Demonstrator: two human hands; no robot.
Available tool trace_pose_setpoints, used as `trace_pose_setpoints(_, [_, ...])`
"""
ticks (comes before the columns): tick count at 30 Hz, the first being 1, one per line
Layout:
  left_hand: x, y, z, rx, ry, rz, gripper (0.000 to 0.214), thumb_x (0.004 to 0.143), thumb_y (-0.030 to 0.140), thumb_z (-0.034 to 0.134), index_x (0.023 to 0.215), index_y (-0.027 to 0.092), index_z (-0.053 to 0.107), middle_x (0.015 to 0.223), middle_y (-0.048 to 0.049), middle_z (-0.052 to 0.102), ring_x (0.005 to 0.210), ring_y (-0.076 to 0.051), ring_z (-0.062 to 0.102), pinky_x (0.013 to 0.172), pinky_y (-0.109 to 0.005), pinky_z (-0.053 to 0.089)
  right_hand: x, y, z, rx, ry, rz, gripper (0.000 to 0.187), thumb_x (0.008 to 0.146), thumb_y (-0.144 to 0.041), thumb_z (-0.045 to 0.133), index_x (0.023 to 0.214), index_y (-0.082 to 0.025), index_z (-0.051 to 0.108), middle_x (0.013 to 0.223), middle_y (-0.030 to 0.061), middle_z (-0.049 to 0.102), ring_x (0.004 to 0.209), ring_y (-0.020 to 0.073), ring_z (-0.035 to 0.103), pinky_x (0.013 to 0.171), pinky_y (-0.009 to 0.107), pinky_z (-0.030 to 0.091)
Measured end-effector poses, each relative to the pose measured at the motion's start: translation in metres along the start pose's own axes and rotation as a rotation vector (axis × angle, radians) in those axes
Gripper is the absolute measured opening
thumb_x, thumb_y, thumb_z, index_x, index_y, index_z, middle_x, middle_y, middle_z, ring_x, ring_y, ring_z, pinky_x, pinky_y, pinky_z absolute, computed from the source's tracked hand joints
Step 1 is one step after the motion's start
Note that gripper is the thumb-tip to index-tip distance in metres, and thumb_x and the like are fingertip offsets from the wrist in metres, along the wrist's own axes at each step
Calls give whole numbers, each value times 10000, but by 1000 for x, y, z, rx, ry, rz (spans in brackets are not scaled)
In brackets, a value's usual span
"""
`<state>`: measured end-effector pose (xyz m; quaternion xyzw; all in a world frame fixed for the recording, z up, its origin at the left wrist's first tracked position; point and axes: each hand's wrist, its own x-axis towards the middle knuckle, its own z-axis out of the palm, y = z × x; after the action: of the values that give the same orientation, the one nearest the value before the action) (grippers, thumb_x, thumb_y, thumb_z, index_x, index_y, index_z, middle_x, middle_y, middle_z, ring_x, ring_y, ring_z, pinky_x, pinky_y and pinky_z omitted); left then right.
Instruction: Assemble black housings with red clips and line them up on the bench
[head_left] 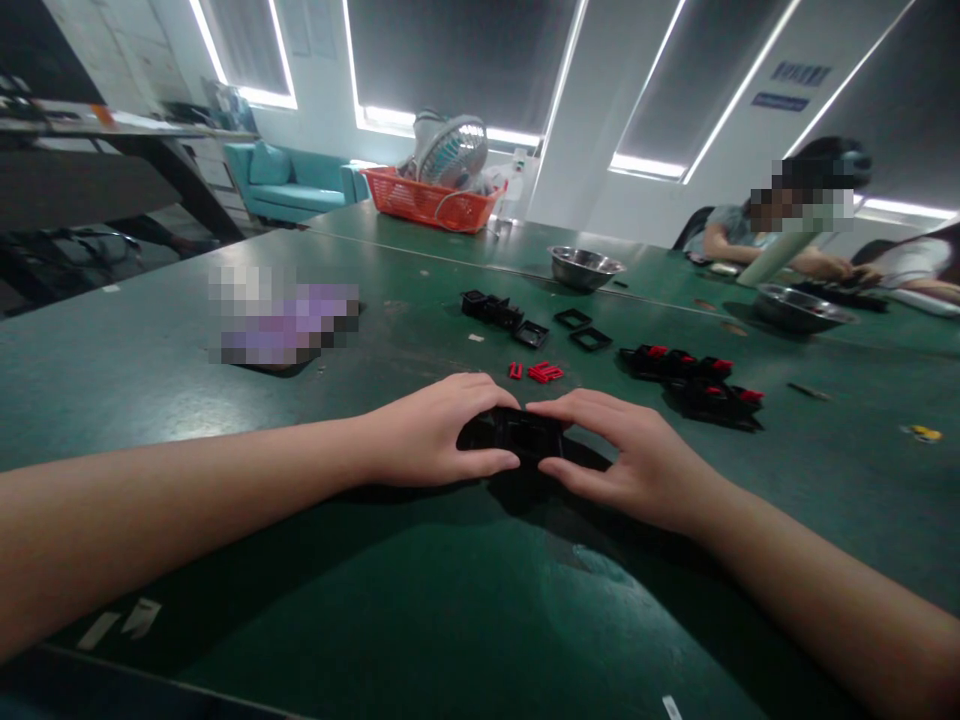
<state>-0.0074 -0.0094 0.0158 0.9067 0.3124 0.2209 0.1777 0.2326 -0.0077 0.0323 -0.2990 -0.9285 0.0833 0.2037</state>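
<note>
Both my hands meet over a black plastic housing (517, 432) on the green table (420, 600). My left hand (435, 430) curls round its left end, thumb below and fingers on top. Gripping the right end is my right hand (626, 455), its fingers closed over the top. Small red clips (541, 372) lie just beyond the housing. Farther back sit empty black frames (525, 325), and to the right a pile of black parts fitted with red pieces (697, 385).
A steel bowl (585, 266) and an orange basket holding a fan (431, 200) stand at the back. A person works at the far right beside another steel bowl (799, 307). A blurred purple item (289, 325) lies to the left. A yellow bit (924, 433) rests far right.
</note>
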Motion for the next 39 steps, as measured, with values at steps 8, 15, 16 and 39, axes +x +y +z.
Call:
trace_pose_setpoints(8, [1,-1,0,-25,-17,-14,392,868,339,640,1188,129,556,1155,-124,625,1109,-236,564,979,-389,454,0,2,0,6,-13,22,371,822,-324,650,1171,-199,653,1041,98,723,945,235,684,817,376,560])
trace_pose_setpoints(15, [2,-2,0,-34,-23,-25,404,857,341,661,1189,137,554,1161,-115,625,1125,-233,561,995,-374,447,-2,6,2,9,-21,23,400,815,-354,653,1186,-202,644,1057,94,715,957,244,681,828,381,558])
trace_pose_setpoints(16, [2,-2,0,-36,-23,-27,406,859,342,660,1191,132,554,1161,-115,623,1123,-230,561,997,-372,445,-2,7,1,10,-21,24,403,816,-355,653,1188,-202,642,1060,94,714,959,245,681,829,384,559])
trace_pose_setpoints(39, [2,-3,0,-45,-34,-41,429,849,362,674,1195,144,547,1168,-106,626,1115,-228,569,990,-370,450,-3,7,2,0,-28,27,417,830,-376,639,1214,-215,631,1079,94,715,967,248,681,833,400,564])
